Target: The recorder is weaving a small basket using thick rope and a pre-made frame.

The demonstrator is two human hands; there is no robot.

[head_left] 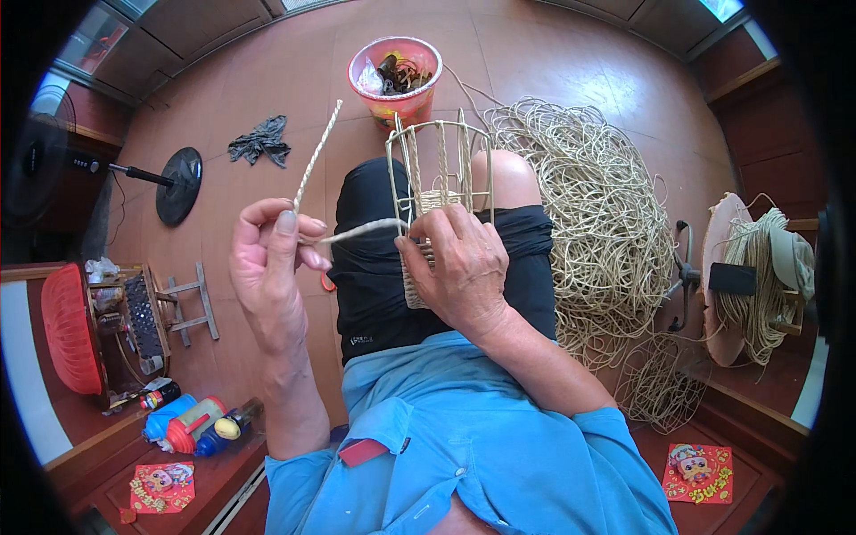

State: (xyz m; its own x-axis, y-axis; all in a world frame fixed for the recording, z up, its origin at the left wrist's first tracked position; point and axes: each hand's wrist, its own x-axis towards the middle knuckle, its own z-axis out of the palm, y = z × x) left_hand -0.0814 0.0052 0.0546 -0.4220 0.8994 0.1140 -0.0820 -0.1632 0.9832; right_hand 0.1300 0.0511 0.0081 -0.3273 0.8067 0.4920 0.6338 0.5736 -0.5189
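A wire basket frame (440, 134), partly woven with pale twisted cord, rests on my lap between my thighs. My left hand (275, 254) is left of the frame, its thumb and fingers gripping a pale twisted cord (317, 152) whose free end sticks up above the hand. The cord runs across from that hand to the frame's left side. My right hand (453, 267) grips the lower, woven part of the frame, its thumb near where the cord meets the wire; part of the weave is hidden under it.
A pink bucket (395, 107) stands ahead beside a crumpled dark cloth (259, 140). A large heap of cord (593, 232) lies right of my legs, near a round board (724, 330) with coiled cord. A fan base (178, 185), small stool (196, 312) and bottles (192, 423) are at left.
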